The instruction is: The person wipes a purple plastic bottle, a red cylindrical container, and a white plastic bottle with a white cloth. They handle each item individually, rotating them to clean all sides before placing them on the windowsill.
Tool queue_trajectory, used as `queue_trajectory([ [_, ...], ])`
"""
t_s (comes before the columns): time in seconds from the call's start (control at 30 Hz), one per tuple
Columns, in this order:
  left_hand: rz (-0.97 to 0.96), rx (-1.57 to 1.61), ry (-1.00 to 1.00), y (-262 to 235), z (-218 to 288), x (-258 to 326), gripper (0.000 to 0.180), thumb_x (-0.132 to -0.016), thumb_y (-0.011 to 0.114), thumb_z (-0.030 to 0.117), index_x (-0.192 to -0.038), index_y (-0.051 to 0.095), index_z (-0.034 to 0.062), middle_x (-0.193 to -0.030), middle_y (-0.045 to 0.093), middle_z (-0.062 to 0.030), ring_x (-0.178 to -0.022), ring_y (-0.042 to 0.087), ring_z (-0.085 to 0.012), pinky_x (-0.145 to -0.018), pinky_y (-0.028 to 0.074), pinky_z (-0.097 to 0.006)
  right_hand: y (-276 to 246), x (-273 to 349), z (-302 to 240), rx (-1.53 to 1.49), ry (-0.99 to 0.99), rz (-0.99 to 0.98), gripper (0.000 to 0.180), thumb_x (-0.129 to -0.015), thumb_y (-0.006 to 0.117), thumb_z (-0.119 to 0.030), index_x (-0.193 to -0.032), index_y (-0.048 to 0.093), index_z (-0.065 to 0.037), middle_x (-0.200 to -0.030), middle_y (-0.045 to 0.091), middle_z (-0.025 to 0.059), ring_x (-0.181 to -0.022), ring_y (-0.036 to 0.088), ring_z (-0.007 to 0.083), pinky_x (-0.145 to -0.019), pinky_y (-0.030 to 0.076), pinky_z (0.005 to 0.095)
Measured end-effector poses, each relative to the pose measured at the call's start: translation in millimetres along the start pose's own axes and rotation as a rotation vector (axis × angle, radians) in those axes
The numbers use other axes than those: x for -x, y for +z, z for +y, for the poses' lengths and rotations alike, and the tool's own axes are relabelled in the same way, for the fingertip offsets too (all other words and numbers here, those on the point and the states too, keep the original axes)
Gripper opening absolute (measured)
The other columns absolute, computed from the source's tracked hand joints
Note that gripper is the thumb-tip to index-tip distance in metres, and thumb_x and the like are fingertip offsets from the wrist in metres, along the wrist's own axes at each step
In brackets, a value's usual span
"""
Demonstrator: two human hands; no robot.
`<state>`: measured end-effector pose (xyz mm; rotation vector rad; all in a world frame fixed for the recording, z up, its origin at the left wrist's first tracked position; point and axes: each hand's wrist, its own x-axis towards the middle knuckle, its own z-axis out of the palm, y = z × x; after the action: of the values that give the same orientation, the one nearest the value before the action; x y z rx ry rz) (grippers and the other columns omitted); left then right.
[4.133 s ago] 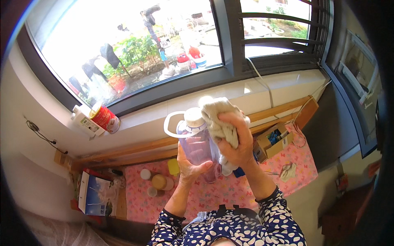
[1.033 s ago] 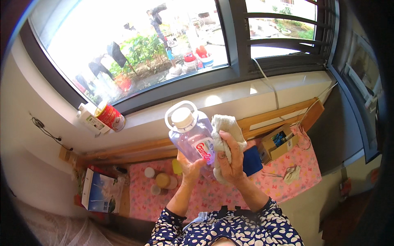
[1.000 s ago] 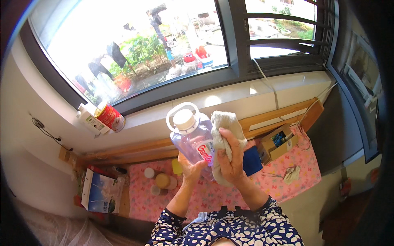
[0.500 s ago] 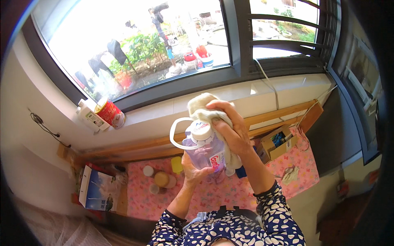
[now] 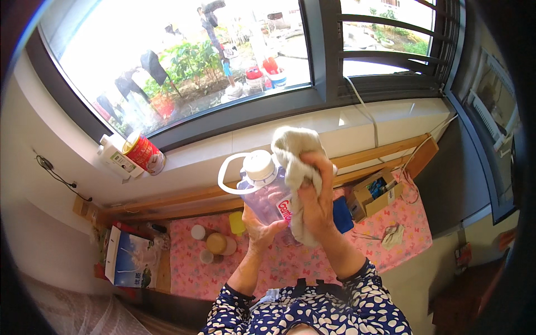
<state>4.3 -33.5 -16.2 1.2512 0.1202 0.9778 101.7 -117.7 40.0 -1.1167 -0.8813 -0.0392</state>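
A large clear water bottle point(image 5: 267, 195) with a white screw cap and a white loop handle is held up over the table, tilted slightly left. My left hand point(image 5: 261, 230) grips its lower part from the near left side. In my right hand point(image 5: 317, 204) is a cream cloth point(image 5: 296, 151), bunched and pressed along the bottle's right side. The cloth hides part of the bottle's label and its right wall. The handle loop sticks out to the left, clear of both hands.
A pink patterned tablecloth point(image 5: 279, 268) covers the table. Several jars point(image 5: 216, 243) stand left, beside a blue-white box point(image 5: 134, 259). An open cardboard box point(image 5: 375, 195), a blue item point(image 5: 342, 215) and a crumpled cloth point(image 5: 393, 237) lie right. A red can point(image 5: 144, 155) sits on the windowsill.
The bottle has shifted a little left. My right hand and the cloth have moved from around the cap's right side down along the bottle's side, uncovering more of the blue item.
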Motion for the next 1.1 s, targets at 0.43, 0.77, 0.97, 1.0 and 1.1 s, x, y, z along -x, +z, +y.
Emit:
queue_trajectory([
  [0.43, 0.042, -0.056, 0.024, -11.2, -8.4, -8.8, 0.092, -0.062, 0.088, 0.024, -0.132, 0.033, -0.0018, -0.12, 0.051, -0.0138, -0.112, 0.052, -0.0253, -0.096, 0.045, -0.039, 16.4, -59.3, 24.9, -0.319, 0.499, -0.191, 0.042, -0.095, 0.044, -0.037, -0.116, 0.056, -0.001, -0.103, 0.059, 0.007, -0.095, 0.053, 0.0129, -0.083, 0.043, 0.0238],
  [0.77, 0.15, -0.059, 0.027, -24.7, 5.6, -23.9, 0.083, -0.062, 0.083, 0.02, -0.129, 0.039, -0.0012, -0.117, 0.055, -0.0127, -0.103, 0.057, -0.021, -0.089, 0.049, -0.034, 17.7, 22.5, 69.9, -0.026, 0.41, -0.075, 0.048, -0.098, 0.032, -0.04, -0.123, 0.048, -0.003, -0.106, 0.06, 0.0216, -0.1, 0.056, 0.0338, -0.09, 0.04, 0.0374],
  [0.97, 0.15, 0.059, 0.057, -37.4, 2.9, -28.2, 0.089, -0.063, 0.083, 0.029, -0.133, 0.036, -0.0007, -0.117, 0.054, -0.0127, -0.103, 0.056, -0.0215, -0.088, 0.049, -0.034, 10.8, 72.4, 79.1, 0.117, 0.474, 0.018, 0.042, -0.099, 0.038, -0.036, -0.127, 0.045, -0.005, -0.104, 0.058, 0.0185, -0.097, 0.055, 0.0271, -0.088, 0.041, 0.0348],
  [1.0, 0.144, 0.098, 0.047, -39.0, 4.3, -28.4, 0.091, -0.061, 0.085, 0.026, -0.133, 0.036, 0.0001, -0.118, 0.053, -0.0129, -0.104, 0.056, -0.0214, -0.089, 0.048, -0.033, 13.1, 76.5, 78.3, 0.099, 0.452, 0.048, 0.042, -0.099, 0.039, -0.034, -0.127, 0.046, -0.004, -0.107, 0.058, 0.0167, -0.099, 0.054, 0.0251, -0.09, 0.04, 0.0335],
  [1.1, 0.119, 0.141, 0.01, -40.9, 9.2, -27.2, 0.092, -0.061, 0.087, 0.028, -0.132, 0.036, -0.0005, -0.12, 0.053, -0.0134, -0.105, 0.056, -0.0225, -0.09, 0.048, -0.035, 23.3, 79.7, 72.4, 0.094, 0.343, 0.102, 0.039, -0.099, 0.041, -0.03, -0.127, 0.046, -0.002, -0.113, 0.055, 0.0128, -0.105, 0.05, 0.0204, -0.094, 0.038, 0.0305],
])
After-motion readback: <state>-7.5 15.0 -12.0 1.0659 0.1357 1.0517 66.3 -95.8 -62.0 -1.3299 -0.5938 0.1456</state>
